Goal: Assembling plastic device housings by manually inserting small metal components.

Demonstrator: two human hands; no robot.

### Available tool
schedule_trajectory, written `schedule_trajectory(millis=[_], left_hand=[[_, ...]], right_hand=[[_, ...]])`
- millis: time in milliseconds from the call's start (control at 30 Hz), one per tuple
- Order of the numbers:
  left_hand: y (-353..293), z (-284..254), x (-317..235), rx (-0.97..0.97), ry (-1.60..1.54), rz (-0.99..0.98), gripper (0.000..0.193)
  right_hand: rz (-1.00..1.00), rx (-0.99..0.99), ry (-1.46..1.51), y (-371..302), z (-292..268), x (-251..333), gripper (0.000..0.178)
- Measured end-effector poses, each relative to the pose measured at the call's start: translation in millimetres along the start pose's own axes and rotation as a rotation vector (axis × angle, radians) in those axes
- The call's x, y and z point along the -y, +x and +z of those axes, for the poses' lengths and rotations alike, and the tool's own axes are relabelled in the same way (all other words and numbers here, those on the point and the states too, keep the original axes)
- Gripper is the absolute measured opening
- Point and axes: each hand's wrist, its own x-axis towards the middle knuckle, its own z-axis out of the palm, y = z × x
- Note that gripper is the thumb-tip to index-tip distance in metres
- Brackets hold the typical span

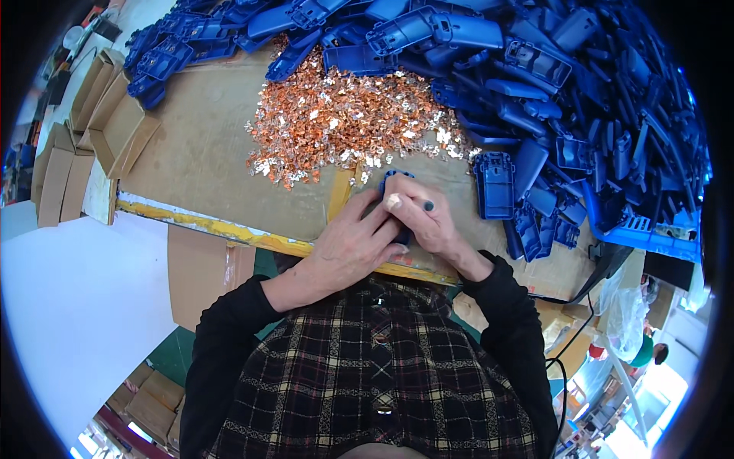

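Note:
At the front edge of the table, my left hand (353, 243) is closed around a small blue plastic housing (396, 175), steadying it on the tabletop. Most of that housing is hidden under my fingers. My right hand (430, 222) leans over it from the right, its fingers closed on a thin dark rod-like tool (428, 205). Only the tool's round end shows beside my thumb; its tip is covered. Something pale is wrapped on my right thumb. Just beyond both hands lies a heap of small copper-coloured metal pieces (336, 115), loose on the table.
A large pile of blue plastic housings (527, 84) covers the table's back and right. One open housing (495, 186) lies close to my right hand. A blue crate (642, 229) stands at the right edge. Cardboard boxes (115, 122) stand on the left; a black cable (564, 382) hangs at right.

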Motion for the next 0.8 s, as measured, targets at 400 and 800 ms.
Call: schedule_trajectory(millis=[400, 800], left_hand=[[-6, 3, 0, -0.023, 0.016, 0.024, 0.04], [-1, -1, 0, 0.023, 0.024, 0.011, 0.041]], right_hand=[[0.011, -0.196, 0.602, 6, 2, -19, 0.036], [0.064, 0.005, 0.093, 3, 0, -2, 0.034]])
